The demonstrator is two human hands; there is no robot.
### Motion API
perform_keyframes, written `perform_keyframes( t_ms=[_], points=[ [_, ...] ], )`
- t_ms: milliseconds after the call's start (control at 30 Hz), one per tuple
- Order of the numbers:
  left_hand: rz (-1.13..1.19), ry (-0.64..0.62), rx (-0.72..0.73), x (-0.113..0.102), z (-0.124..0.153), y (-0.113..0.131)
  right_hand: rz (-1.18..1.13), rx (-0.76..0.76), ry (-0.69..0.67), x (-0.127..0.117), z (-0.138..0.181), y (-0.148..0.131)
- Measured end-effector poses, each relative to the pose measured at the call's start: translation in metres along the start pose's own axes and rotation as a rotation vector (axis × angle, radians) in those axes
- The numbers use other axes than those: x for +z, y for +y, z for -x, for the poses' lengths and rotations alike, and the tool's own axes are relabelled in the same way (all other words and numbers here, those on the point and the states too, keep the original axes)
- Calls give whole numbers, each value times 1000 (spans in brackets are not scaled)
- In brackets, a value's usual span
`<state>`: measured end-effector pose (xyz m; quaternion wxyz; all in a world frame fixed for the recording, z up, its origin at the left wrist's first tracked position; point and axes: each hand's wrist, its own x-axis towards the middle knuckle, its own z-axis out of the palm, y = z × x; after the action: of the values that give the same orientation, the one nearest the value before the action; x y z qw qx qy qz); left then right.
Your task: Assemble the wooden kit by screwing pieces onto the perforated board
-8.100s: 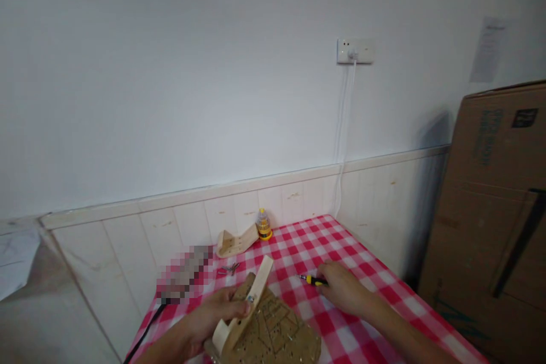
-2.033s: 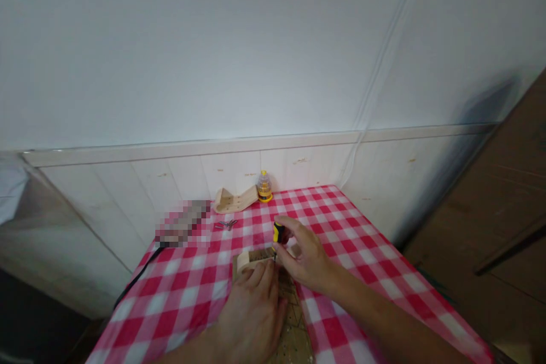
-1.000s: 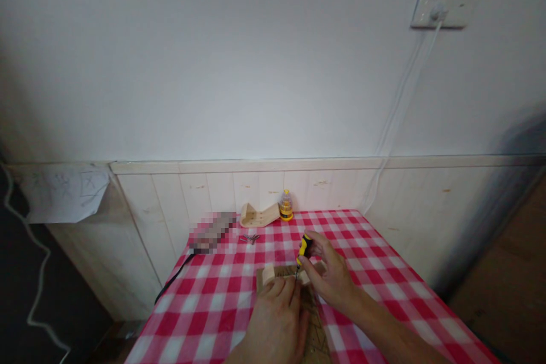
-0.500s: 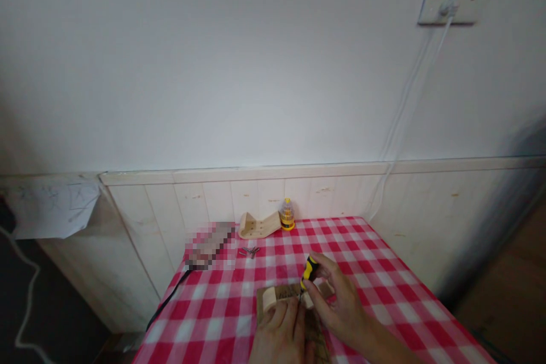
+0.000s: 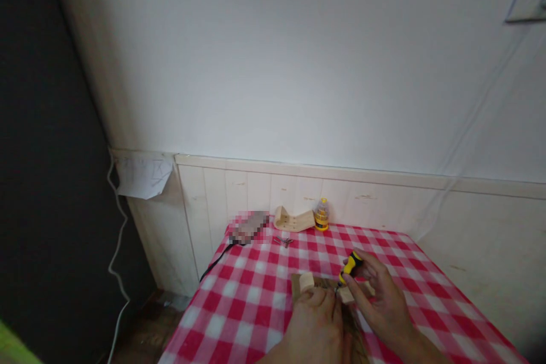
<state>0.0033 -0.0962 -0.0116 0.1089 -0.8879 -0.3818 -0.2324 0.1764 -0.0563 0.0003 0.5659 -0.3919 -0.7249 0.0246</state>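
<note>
My right hand (image 5: 386, 301) grips a yellow-and-black screwdriver (image 5: 351, 264) by its handle. The tool is tilted, its shaft pointing down toward the fingertips of my left hand (image 5: 315, 318). That hand, fingers close together, presses over the middle of a pale wooden piece (image 5: 306, 281) and holds it. Under it lies a flat brown board (image 5: 296, 290). My left hand covers much of both, and whatever meets the screwdriver's tip is too small to make out.
Several small screws (image 5: 283, 242) lie farther back on the red-and-white checked tablecloth (image 5: 256, 273). Near the wall stand a curved wooden part (image 5: 294, 222) with holes and a yellow-capped bottle (image 5: 322, 216). A blurred-out object with a black strap (image 5: 215, 264) lies at the back left.
The view has swung left, so everything on the table appears farther right. My right hand still holds the screwdriver by my left fingertips.
</note>
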Motion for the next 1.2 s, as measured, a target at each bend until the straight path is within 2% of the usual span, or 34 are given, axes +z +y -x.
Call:
perform_keyframes(
  t_ms=[100,367,633,900,1067,1200],
  points=[
    [-15,-16,29,-6,-1,1,-9,12,5,1,0,1],
    [57,4,-9,-16,-1,4,-61,57,-16,0,-3,-9],
    [97,-64,-45,-19,-1,5,-77,42,-1,4,1,-2],
    [75,-59,-28,-27,-1,4,-118,34,-2,6,1,-6],
    [106,-60,-37,-29,1,4,-106,91,-7,7,2,-8],
    [105,-41,-31,-34,2,5,-106,65,11,5,-1,-12]
  ],
)
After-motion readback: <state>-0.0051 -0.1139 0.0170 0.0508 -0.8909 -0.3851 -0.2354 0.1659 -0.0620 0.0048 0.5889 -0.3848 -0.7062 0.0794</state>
